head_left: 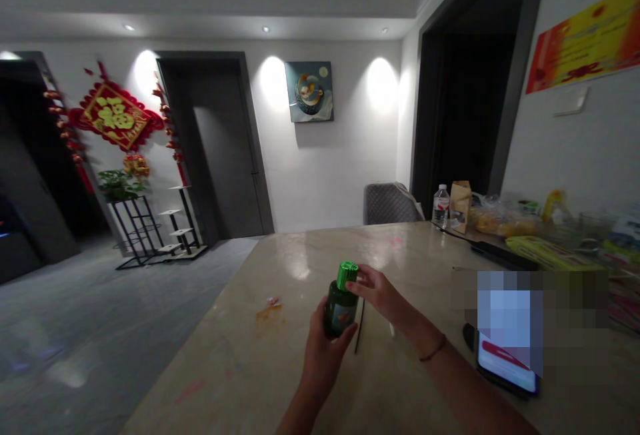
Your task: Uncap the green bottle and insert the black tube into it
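Two bare forearms enter from the bottom edge, closest to the lens. A thin band [434, 350] circles the right wrist.

Left hand [323, 348]: closed around the lower body of a dark green bottle [341, 312], fingers wrapped from the left, thumb across the front. The bottle is upright.

Right hand [380, 292]: fingertips pinched on the bright green cap [347, 274] from the right side, the rest of the hand loosely curled. The cap sits on the bottle's neck.

The bottle is over the middle of the pale stone tabletop [240, 368], near the front. Cannot tell whether its base touches the surface.

Just right of the bottle, a thin dark stick [359, 332] lies on the tabletop. To the left, an orange smear [269, 315], with a small wrapper [273, 301] just beyond it.

Right of the forearm, a phone [505, 372] lies face up with its screen lit; its upper part is blurred out.

Far right end of the tabletop, along the wall: a clear water bottle [441, 206], a brown paper bag [460, 205] just beside it, a dark remote [503, 256], a yellow-green tray [547, 255], and blurred clutter behind.

A grey chair [390, 203] stands at the far edge.

Back wall: a framed picture [309, 91], a red and gold ornament [115, 115], and a plant stand [135, 228] below it.
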A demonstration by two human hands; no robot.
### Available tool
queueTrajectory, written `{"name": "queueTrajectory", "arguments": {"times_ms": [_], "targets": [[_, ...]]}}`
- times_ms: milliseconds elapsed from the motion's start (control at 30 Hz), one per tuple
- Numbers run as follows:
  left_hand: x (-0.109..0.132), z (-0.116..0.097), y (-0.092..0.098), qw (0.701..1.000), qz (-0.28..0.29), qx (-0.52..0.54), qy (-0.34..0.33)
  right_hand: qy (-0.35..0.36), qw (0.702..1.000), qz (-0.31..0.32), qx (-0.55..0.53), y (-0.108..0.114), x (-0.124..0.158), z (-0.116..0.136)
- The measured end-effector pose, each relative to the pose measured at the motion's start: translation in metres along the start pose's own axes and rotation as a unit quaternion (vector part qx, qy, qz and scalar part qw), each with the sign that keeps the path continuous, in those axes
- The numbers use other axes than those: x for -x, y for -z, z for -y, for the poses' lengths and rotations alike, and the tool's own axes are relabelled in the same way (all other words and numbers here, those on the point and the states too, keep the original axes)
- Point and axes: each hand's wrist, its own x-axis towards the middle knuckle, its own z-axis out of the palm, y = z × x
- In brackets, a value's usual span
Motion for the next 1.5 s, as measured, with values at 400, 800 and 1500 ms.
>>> {"name": "queueTrajectory", "arguments": {"times_ms": [400,800,1500], "targets": [[0.000,0.006,0.001,0.991,0.038,-0.122,0.030,-0.022,1.000,-0.007,0.017,-0.003,-0.005,-0.026],[-0.008,0.023,0.005,0.983,-0.004,-0.167,0.076,0.011,0.985,-0.036,0.170,0.007,-0.066,-0.079],[-0.012,0.019,0.010,0.977,0.020,-0.194,0.084,-0.190,0.755,-0.030,0.626,0.007,0.015,-0.062]]}}
